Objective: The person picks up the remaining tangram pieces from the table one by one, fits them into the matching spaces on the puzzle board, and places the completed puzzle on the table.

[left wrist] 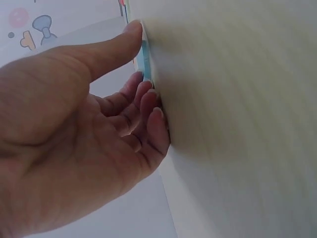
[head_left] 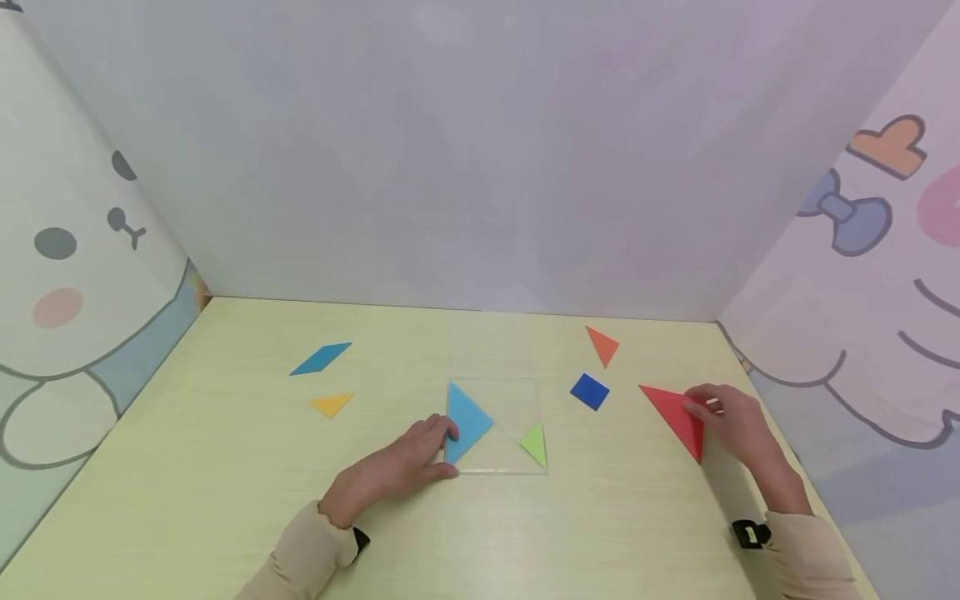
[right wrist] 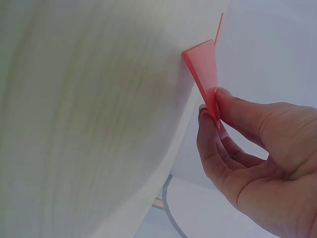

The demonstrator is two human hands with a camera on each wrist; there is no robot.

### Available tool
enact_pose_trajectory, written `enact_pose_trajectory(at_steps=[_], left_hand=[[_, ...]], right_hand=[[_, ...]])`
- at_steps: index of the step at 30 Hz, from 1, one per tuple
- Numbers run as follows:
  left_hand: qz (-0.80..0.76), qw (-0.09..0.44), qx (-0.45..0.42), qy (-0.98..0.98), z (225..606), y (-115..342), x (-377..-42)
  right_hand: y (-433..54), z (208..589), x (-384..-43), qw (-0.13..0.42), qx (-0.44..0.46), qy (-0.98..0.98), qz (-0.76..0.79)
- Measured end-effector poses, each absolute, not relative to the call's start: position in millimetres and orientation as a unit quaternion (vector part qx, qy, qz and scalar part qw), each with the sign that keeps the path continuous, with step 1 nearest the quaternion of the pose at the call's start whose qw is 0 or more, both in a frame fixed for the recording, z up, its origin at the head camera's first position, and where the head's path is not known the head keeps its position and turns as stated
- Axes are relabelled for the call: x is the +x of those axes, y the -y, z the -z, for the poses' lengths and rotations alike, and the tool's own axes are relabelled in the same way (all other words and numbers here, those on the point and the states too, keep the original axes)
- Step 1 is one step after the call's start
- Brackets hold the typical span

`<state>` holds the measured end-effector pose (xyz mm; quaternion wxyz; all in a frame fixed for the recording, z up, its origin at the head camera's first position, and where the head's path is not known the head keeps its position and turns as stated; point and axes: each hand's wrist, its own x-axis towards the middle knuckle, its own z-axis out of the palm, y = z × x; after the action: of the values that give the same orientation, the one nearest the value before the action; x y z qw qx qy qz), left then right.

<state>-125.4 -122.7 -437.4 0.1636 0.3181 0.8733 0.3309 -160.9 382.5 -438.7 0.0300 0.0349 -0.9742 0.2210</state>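
Note:
My left hand [head_left: 397, 458] grips the near-left corner of a clear square tray [head_left: 498, 472], fingers bent at its left edge and thumb at the near corner. Inside the tray lie a large light-blue triangle [head_left: 467, 423], partly under the fingertips, and a small green triangle [head_left: 536, 446] at the right edge. On the right, my right hand [head_left: 731, 417] pinches a large red triangle [head_left: 678, 417] between thumb and fingers. That triangle [right wrist: 204, 67] stands tilted in the right wrist view, its held end raised from the table.
A blue parallelogram [head_left: 321, 359] and a yellow triangle [head_left: 332, 404] lie left of the tray. To its right are a dark-blue square [head_left: 589, 392] and an orange triangle [head_left: 603, 345]. Pale walls, two with cartoon prints, border the wooden table [head_left: 187, 467].

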Motion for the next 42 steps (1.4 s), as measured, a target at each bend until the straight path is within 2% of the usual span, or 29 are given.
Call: enact_pose_trajectory(at_steps=[12,24,30,42], left_hand=[[-0.332,0.179,0.354,-0.856,437,122,-131],[-0.348,0.223,0.328,-0.849,439,122,-135],[-0.35,0.225,0.325,-0.849,441,122,-136],[-0.355,0.215,0.335,-0.846,441,121,-134]], right_hand=[[-383,439,-161,0.035,0.045,0.973,-0.225],[-386,442,-164,0.023,0.044,0.968,-0.246],[-387,442,-165,0.029,0.053,0.956,-0.288],[-375,435,-163,-0.014,0.069,0.929,-0.364]])
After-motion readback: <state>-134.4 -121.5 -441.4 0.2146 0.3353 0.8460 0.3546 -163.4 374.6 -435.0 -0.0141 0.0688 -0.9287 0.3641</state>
